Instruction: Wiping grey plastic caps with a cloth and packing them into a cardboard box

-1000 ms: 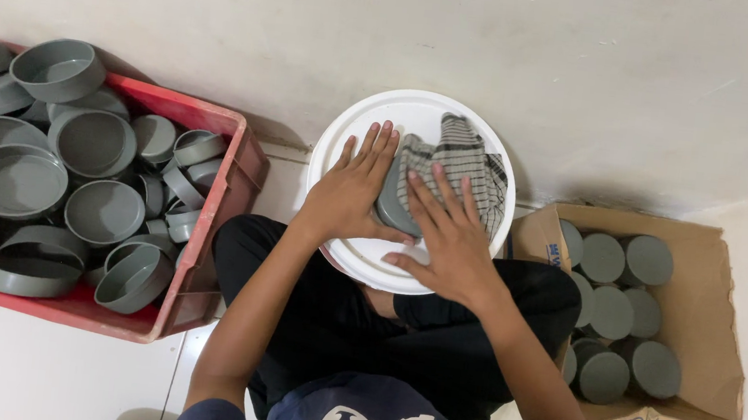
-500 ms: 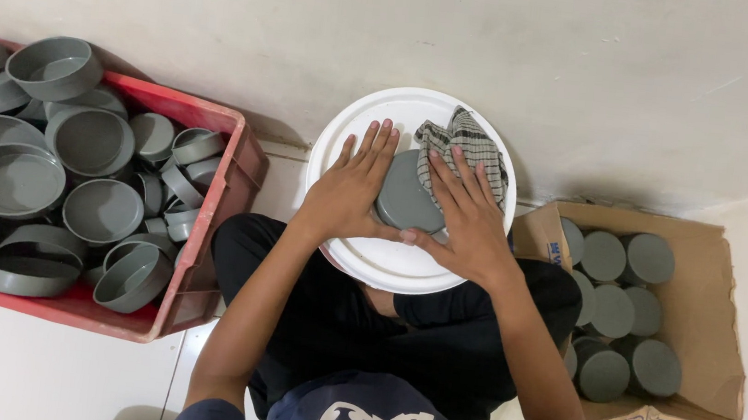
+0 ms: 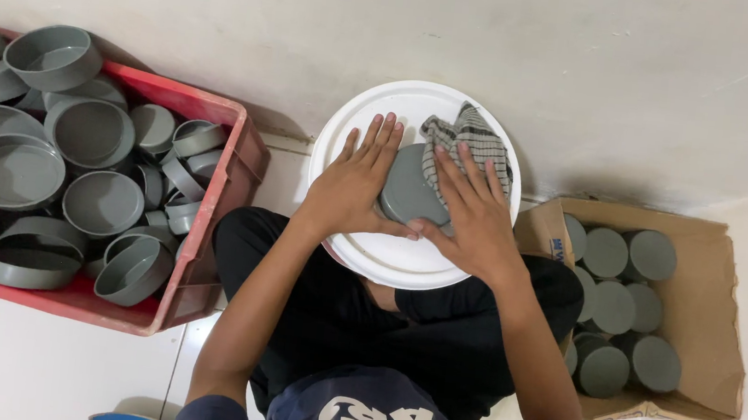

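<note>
A round grey cap [image 3: 406, 192] lies on a white round lid [image 3: 388, 253] in front of my lap. My left hand [image 3: 351, 184] rests flat against the cap's left side, fingers spread over the lid. My right hand [image 3: 472, 213] presses a grey checked cloth [image 3: 469, 143] onto the cap's right side, thumb along its lower edge. Part of the cloth trails off toward the lid's far right rim.
A red crate [image 3: 226, 185] on my left is heaped with several grey caps and rings [image 3: 87, 166] of different sizes. On my right, an open cardboard box [image 3: 716, 302] holds several grey caps [image 3: 619, 305] laid in rows. A pale wall runs behind.
The cloth, spread over the cap a second ago, has slid right and up under my right hand, baring the cap's grey top. My left hand has stayed on the cap's left side.
</note>
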